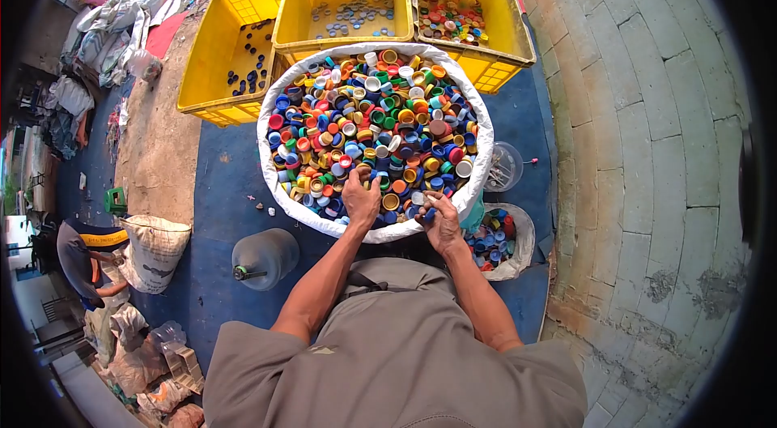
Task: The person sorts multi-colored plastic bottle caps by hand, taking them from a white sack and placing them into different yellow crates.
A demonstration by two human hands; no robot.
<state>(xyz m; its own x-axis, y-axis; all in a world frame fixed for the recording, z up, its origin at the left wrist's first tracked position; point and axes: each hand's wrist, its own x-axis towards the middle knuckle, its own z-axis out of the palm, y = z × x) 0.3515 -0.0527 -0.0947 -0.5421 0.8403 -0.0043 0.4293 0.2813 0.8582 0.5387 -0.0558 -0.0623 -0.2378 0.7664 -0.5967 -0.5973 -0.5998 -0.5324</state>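
Note:
A big white sack (486,132) with a rolled rim stands before me, heaped with plastic bottle caps (364,116) of many colours. My left hand (362,197) reaches over its near part, fingers curled down among the caps; what lies between them is too small to make out. Near the sack's lower right rim, my right hand (442,225) is closed, with a dark blue bottle cap (429,216) at its fingers. A whitish cap (418,198) lies just beside those fingertips.
Behind the sack stand three yellow crates: the left crate (198,76) with dark caps, the middle crate (340,38) with grey-blue ones, the right crate (518,31) with mixed ones. A smaller cap sack (524,238), a large clear bottle (267,258) and a wall (647,144) flank me. Another person (85,258) handles a sack.

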